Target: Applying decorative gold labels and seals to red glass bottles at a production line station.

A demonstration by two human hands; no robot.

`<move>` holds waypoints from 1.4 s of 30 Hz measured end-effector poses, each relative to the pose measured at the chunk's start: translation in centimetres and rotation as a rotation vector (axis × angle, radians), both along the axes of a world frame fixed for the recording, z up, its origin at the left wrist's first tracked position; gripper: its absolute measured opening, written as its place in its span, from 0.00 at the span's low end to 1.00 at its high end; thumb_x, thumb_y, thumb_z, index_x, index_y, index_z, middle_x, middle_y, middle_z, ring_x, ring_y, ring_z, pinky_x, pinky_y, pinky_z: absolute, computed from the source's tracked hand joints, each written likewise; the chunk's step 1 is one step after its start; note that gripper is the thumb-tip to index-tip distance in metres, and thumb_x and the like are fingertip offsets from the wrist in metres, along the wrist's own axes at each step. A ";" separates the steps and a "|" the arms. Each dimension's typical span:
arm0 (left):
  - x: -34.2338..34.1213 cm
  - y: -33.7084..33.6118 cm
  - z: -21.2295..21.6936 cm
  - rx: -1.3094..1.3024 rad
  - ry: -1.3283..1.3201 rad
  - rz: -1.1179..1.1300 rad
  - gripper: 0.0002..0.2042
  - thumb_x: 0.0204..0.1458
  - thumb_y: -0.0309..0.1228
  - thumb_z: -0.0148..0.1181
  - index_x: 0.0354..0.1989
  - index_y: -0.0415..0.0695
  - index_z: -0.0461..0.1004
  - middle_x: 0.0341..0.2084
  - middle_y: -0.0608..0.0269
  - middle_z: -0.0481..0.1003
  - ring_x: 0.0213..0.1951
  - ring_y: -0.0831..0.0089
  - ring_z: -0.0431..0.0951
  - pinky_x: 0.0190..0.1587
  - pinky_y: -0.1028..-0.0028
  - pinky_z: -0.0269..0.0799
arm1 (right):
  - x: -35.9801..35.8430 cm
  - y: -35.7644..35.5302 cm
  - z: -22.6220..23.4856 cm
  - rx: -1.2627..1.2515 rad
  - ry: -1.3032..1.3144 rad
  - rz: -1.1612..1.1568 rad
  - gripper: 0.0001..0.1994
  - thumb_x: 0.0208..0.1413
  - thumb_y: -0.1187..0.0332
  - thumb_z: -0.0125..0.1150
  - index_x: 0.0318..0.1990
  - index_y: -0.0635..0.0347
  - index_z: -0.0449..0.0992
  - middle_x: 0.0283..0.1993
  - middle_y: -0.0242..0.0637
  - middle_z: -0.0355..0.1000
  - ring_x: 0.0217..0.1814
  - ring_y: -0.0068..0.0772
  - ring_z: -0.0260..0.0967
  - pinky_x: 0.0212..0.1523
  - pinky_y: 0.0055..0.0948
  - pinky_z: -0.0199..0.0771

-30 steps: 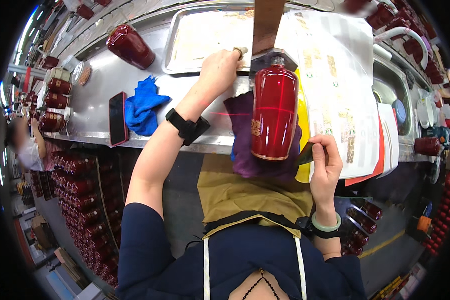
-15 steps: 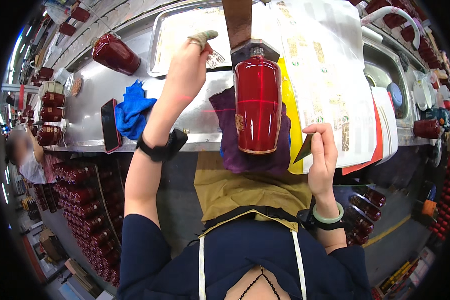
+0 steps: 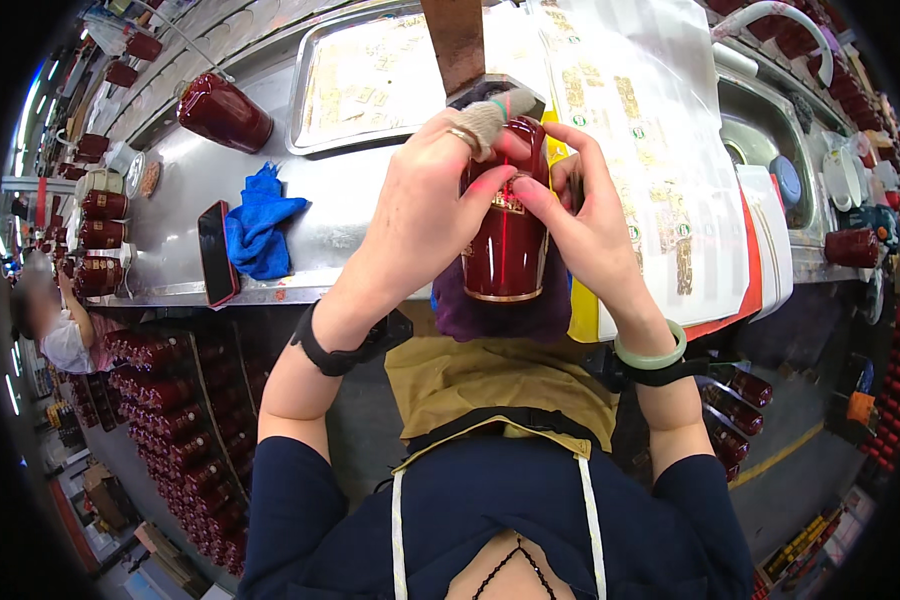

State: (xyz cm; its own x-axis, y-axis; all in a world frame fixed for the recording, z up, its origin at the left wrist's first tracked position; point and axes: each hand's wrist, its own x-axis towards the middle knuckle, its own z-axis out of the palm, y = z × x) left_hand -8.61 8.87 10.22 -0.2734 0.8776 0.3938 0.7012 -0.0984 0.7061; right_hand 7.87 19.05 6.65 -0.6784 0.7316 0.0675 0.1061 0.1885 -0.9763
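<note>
Apron: the olive apron [image 3: 500,385] fills the nearest stretch, below the edge of the surface.
Right hand: the right hand [image 3: 595,215] has come up from beside the papers to the bottle's right side; its thumb tip presses near a gold patch, and its fingers close on a dark flat piece [image 3: 576,187] (the same sort of scrap it held half a second ago, now partly hidden).
Left hand: the left hand [image 3: 425,200] has left the tray and curls over the bottle's upper left, thumb almost meeting the other thumb; whether it pinches anything, I cannot tell. A knitted finger cover [image 3: 485,122] sits at the bottle's neck end.
Red bottle: the red bottle [image 3: 505,268] has its base toward the person and neck end away, on a purple cloth [image 3: 500,320], much as before; its neck, visible earlier, is now covered.
Gold patch: the gold patch [image 3: 508,206] shows between the thumbs, where bare red glass showed before.
Papers: printed white sheets [image 3: 660,185] lie right of the bottle, above a yellow sheet [image 3: 584,318].
Blue cloth: the blue cloth [image 3: 260,228] lies beside the phone [image 3: 217,258], both unmoved.
Tray: the metal tray [image 3: 300,115] stands farther back, now free of the hand.
Second bottle: another red bottle [image 3: 225,112] leans left of it.
</note>
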 end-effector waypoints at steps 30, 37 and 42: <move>3.6 -2.0 -3.7 -0.001 -1.219 0.125 0.28 0.70 0.32 0.57 0.74 0.36 0.57 0.64 0.53 0.71 0.62 0.71 0.74 0.64 0.70 0.72 | -0.3 0.0 0.0 -0.345 0.080 -0.022 0.31 0.61 0.66 0.72 0.69 0.61 0.65 0.34 0.21 0.59 0.35 0.12 0.57 0.38 0.15 0.60; 3.6 -1.9 -3.8 0.020 -1.243 0.163 0.29 0.69 0.31 0.59 0.74 0.35 0.57 0.63 0.53 0.71 0.62 0.71 0.74 0.64 0.70 0.72 | -0.3 0.0 -0.1 -0.383 0.094 -0.021 0.32 0.61 0.66 0.73 0.69 0.62 0.65 0.34 0.21 0.59 0.35 0.12 0.57 0.38 0.15 0.61; 3.6 -2.0 -3.8 0.021 -1.225 0.161 0.28 0.69 0.30 0.59 0.73 0.35 0.57 0.63 0.53 0.72 0.61 0.71 0.74 0.63 0.70 0.73 | -0.4 -0.1 0.1 -0.354 0.072 -0.018 0.33 0.60 0.67 0.74 0.69 0.62 0.65 0.34 0.21 0.59 0.35 0.12 0.57 0.38 0.15 0.61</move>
